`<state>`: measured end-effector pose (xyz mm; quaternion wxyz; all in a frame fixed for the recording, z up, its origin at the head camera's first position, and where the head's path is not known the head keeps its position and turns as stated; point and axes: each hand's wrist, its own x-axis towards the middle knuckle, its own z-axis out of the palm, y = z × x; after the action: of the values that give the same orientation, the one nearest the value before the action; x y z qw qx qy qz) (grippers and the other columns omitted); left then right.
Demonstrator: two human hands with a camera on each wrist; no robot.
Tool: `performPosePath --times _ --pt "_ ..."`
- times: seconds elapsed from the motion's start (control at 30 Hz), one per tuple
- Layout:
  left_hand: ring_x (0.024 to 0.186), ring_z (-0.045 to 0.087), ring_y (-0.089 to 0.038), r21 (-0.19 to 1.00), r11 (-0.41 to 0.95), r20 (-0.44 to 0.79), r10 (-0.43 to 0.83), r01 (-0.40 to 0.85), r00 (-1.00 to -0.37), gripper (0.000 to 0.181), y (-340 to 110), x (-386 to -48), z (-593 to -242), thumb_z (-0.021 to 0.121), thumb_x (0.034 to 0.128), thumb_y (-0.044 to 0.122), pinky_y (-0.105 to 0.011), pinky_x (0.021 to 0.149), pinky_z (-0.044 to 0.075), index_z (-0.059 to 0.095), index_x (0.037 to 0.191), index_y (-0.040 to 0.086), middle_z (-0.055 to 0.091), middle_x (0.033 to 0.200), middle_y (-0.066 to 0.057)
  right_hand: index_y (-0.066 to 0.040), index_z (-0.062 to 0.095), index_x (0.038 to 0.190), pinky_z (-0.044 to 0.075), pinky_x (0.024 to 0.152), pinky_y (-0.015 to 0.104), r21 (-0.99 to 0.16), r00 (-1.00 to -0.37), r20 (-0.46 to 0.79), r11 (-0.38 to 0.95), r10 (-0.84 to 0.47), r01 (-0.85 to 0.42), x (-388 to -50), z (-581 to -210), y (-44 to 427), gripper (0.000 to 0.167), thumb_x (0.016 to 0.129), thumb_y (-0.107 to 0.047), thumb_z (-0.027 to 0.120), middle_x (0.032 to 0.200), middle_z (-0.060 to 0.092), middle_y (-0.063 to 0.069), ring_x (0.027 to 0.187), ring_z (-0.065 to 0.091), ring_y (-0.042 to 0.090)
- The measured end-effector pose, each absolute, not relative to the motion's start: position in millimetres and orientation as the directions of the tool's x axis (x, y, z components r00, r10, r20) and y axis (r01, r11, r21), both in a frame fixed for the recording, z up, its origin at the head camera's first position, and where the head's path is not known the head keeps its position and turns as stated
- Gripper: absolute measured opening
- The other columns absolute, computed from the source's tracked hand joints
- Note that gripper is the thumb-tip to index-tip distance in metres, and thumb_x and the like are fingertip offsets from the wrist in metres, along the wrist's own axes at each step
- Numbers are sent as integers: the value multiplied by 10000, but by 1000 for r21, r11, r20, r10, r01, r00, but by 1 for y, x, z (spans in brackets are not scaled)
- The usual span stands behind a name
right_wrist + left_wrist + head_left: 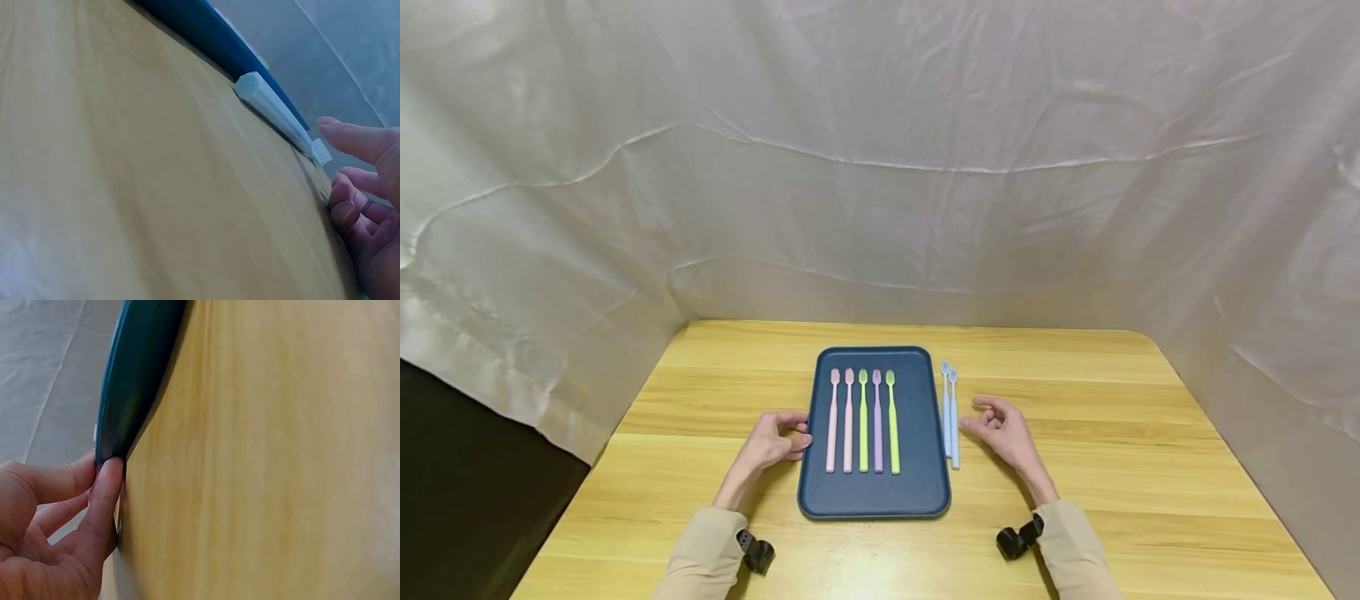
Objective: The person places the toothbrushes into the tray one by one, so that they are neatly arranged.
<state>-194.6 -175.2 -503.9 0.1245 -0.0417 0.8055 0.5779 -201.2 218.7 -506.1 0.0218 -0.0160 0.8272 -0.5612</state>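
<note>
Nearest: pale sleeves point(703, 546), a black wrist camera point(760, 557) at each cuff. Just beyond, at the left rim of the tray point(921, 433), pinching with the left grip point(772, 440), thumb and fingers pressed to the edge. At right, holding nothing with the right grip point(1006, 433): thumb and forefinger spread apart, other fingers curled in, just right of two blue brushes point(954, 417). Lying side by side on the worktop point(1112, 417), along the tray's right edge, heads away; cannot tell if touching the rim. On the tray, left to right, heads also away: two pink brushes point(847, 425), then a purple brush point(877, 425) between two green brushes point(892, 425). Likely at the step of filling out the row, tray steadied. Called for next, probably: closing thumb and forefinger on the nearer blue handle, lifting clear of its neighbour, then over the rim to the bare strip right of the row. Farthest: silvery curtain point(925, 225), in folds.
</note>
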Motion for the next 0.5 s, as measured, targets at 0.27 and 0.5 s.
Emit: performPosePath --times 0.27,0.5 --pt "735 655 -136 920 333 -246 77 -208 -966 459 -175 -194 -503 692 876 -67 -310 665 650 571 1313 -135 628 1106 -242 44 591 1317 479 611 152 -908 -1000 3 419 0 -3 -214 -535 222 593 834 -201 831 830 610 69 652 516 39" --pt "744 659 -136 921 333 -241 79 -202 -967 467 -174 -194 -504 695 875 -64 -321 669 653 564 1317 -142 629 1108 -248 6 603 1312 480 650 178 -863 -1000 17 504 6 -11 -214 -534 215 628 803 -260 857 813 614 52 666 523 89"
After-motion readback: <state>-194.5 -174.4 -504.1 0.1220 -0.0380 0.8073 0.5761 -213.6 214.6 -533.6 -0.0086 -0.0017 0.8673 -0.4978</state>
